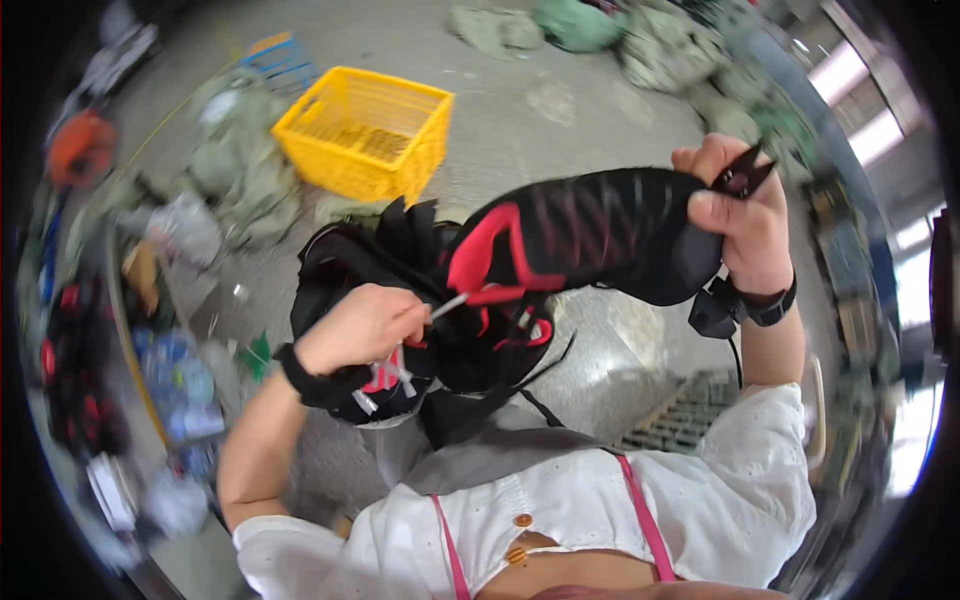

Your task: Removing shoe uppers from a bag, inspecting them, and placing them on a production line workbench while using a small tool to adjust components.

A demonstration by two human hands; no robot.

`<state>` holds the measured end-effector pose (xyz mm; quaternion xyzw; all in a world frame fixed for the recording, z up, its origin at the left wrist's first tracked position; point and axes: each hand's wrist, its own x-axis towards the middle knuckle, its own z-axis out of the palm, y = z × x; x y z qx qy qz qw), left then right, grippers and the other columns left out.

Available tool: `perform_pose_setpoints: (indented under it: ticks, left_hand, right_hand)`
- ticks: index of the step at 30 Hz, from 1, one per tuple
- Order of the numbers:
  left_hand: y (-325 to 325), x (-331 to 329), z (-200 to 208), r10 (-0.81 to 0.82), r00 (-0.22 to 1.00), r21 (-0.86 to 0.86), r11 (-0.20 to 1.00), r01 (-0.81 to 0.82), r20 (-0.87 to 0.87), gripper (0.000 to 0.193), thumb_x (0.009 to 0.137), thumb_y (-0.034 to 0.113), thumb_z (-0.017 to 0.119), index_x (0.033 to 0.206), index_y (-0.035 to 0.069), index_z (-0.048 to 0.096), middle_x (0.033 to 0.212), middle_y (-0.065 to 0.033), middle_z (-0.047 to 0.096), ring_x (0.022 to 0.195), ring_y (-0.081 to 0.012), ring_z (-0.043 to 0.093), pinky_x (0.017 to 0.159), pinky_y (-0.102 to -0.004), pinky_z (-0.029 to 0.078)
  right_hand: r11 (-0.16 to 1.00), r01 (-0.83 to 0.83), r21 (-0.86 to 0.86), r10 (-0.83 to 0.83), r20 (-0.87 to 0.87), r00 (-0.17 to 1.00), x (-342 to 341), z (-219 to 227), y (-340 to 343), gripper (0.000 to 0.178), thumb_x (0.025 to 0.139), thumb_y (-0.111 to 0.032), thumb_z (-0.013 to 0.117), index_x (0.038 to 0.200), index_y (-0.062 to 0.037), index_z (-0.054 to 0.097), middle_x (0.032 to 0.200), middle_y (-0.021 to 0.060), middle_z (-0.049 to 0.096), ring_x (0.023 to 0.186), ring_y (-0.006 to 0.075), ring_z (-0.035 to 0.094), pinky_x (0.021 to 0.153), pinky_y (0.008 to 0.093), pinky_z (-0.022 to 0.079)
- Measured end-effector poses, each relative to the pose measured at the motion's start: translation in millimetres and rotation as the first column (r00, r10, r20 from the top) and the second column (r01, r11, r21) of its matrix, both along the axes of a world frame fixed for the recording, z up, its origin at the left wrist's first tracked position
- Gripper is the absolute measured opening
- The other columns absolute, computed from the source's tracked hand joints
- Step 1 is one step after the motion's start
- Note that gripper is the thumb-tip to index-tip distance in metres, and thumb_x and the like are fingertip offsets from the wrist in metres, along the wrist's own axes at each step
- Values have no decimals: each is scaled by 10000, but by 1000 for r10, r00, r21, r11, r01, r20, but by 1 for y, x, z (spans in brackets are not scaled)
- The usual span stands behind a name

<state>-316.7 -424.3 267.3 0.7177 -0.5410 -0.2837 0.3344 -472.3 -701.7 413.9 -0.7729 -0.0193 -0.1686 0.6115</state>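
A black and red shoe upper [610, 230] is stretched out in front of me, with my right hand [745, 215] gripping its rounded dark end. That same hand also holds black thread snips [742, 180], their two points sticking out past the fingers. My left hand [365, 325] is closed, pinching a thin pale cord [448, 307] that reaches toward the red part of the upper. More black and red uppers [480, 350] hang bunched below and beside the left hand, over my lap. The palm sides of both hands are hidden.
A yellow plastic crate [360, 130] stands on the grey floor ahead. Grey-green sacks [240, 160] lie left of it, and more sacks [670, 45] lie at the far right. Black and red pieces [85, 380] and clear plastic bags [180, 380] are at my left.
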Motion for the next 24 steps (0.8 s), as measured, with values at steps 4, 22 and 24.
perform_pose_setpoints:
  ticks: [4, 22, 24]
  left_hand:
    - [54, -112, 21, 422, 906, 31, 906, -422, 1, 177, 820, 126, 513, 703, -3, 543, 567, -44, 505, 532, -80, 477, 486, -263, 385]
    - [231, -554, 164, 850, -175, -602, -483, -636, -497, 189, 776, 137, 499, 622, 45, 441, 581, -30, 408, 520, -112, 375, 477, -235, 301]
    - [283, -616, 154, 885, -465, -703, -313, -639, 29, 115, 760, 112, 509, 672, 40, 498, 614, -53, 461, 549, -175, 435, 517, -280, 357]
  right_hand:
    - [990, -143, 15, 142, 63, 988, -21, -13, -6, 166, 689, -34, 648, 676, -67, 486, 652, -56, 446, 564, 28, 388, 503, 189, 289]
    - [-69, -997, 43, 996, 51, -67, -83, 3, 340, 282, 891, -216, 471, 1096, -41, 554, 1013, 48, 573, 728, 94, 536, 688, 231, 456]
    - [-229, -970, -86, 969, -114, -218, -124, -31, 387, 298, 903, -196, 434, 1147, -48, 519, 1058, 73, 557, 675, 108, 543, 653, 257, 475]
